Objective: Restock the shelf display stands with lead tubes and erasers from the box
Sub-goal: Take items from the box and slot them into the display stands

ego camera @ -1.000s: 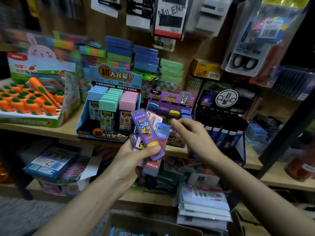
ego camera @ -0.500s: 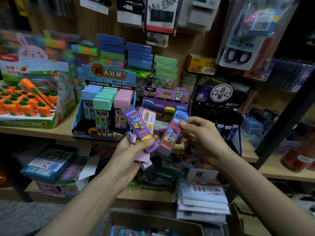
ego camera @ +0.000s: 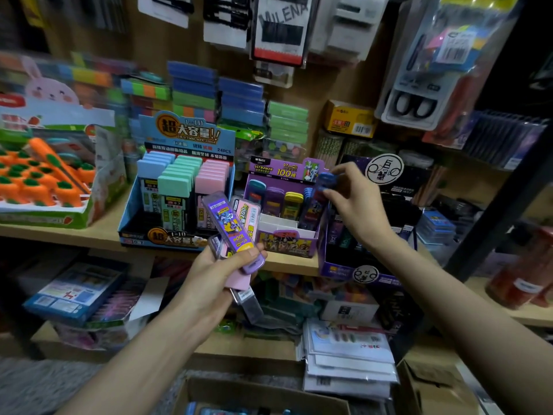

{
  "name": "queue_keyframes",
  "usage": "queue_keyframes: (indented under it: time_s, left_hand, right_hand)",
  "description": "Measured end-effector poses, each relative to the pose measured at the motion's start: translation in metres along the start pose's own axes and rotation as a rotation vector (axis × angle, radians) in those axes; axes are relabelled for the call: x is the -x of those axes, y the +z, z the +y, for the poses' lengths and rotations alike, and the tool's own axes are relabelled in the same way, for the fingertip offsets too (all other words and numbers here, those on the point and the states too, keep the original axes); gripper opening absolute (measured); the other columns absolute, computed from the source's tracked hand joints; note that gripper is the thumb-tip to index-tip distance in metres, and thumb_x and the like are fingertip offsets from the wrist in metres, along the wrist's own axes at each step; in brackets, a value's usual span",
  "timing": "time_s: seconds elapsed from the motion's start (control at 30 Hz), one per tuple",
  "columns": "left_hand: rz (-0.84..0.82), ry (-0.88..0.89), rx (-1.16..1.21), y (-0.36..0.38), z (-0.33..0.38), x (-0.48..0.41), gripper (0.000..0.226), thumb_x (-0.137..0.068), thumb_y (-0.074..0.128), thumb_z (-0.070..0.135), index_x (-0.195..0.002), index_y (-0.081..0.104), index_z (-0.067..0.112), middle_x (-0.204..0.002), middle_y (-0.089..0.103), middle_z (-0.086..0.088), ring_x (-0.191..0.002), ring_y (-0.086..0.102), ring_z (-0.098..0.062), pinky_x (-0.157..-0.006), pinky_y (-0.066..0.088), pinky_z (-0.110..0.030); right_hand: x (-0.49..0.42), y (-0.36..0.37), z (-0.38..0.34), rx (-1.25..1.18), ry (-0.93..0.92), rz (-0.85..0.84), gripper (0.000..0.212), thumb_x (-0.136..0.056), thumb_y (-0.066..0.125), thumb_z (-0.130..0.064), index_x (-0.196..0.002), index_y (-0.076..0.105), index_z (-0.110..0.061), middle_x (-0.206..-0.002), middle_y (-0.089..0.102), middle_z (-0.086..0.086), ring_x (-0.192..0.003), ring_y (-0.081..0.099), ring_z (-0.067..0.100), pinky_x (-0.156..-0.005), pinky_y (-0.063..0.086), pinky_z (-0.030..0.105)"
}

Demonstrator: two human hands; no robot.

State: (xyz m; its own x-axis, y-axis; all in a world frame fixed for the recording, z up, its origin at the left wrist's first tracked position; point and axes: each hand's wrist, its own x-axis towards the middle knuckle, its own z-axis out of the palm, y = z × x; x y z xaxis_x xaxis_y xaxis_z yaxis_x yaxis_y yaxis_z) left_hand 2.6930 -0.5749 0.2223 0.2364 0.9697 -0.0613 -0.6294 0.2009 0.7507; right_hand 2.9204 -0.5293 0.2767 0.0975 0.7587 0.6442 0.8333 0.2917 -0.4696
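STOCKING THE STATIONERY SHELF: A person's right hand [ego camera: 356,205] pinches the capped top of a blue lead tube [ego camera: 317,199] between thumb and fingertips. It holds the tube upright in the rightmost column of a purple display stand [ego camera: 284,245] on a wooden shelf [ego camera: 74,235]. The tube's lower end dips behind the stand's white divider; whether it rests on the bottom cannot be told. Teal, purple and yellow tubes stand in the back row at its nine o'clock.

The left hand [ego camera: 221,274], at about seven o'clock from the stand, grips a fanned bundle of tubes. A purple lead tube [ego camera: 229,226] lies on top under the thumb, a pink tube [ego camera: 248,215] shows just behind it, and a dark clear end pokes out below the palm.

At nine o'clock from the purple stand sits a blue display stand [ego camera: 176,238] packed with blue, green and pink capped tubes. Farther toward nine o'clock is a tray of carrot erasers [ego camera: 39,187]. At three o'clock, close against the purple stand, is a dark display stand [ego camera: 359,268]. An open cardboard box [ego camera: 263,390] lies at the frame's six o'clock, below both hands, with blue items partly visible inside.
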Motion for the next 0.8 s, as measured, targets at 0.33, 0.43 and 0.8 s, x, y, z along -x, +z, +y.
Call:
queue_keyframes:
  time_s: [0.33, 0.43, 0.8]
  left_hand:
    - [-0.014, 0.016, -0.076, -0.007, -0.001, -0.002, 0.042, -0.063, 0.066, 0.002, -0.104, 0.06, 0.004, -0.083, 0.073, -0.011, -0.077, 0.071, -0.019, -0.068, 0.057, -0.022]
    - [-0.02, 0.01, -0.095, -0.008, 0.0, -0.001, 0.043, -0.06, 0.067, 0.004, -0.103, 0.06, 0.004, -0.082, 0.073, -0.011, -0.077, 0.071, -0.019, -0.066, 0.057, -0.022]
    - [-0.018, 0.011, -0.072, -0.008, -0.007, 0.006, 0.041, -0.06, 0.07, 0.009, -0.1, 0.062, 0.005, -0.078, 0.073, -0.005, -0.066, 0.069, -0.012, -0.058, 0.054, -0.02]
  right_hand:
    - [0.008, 0.023, 0.008, 0.67, -0.145, -0.098, 0.045, -0.08, 0.069, -0.031, -0.117, 0.052, -0.01, -0.126, 0.046, 0.013, -0.115, 0.041, 0.031, -0.088, 0.035, 0.039]
    - [0.012, 0.02, -0.006, 0.586, -0.175, -0.035, 0.039, -0.083, 0.067, -0.029, -0.115, 0.055, -0.009, -0.122, 0.048, 0.013, -0.113, 0.042, 0.031, -0.088, 0.034, 0.038]
    - [0.059, 0.028, -0.09, -0.59, 0.537, -0.536, 0.048, -0.082, 0.065, -0.044, -0.115, 0.042, -0.018, -0.082, 0.06, 0.003, -0.056, 0.052, 0.008, -0.054, 0.04, 0.023]
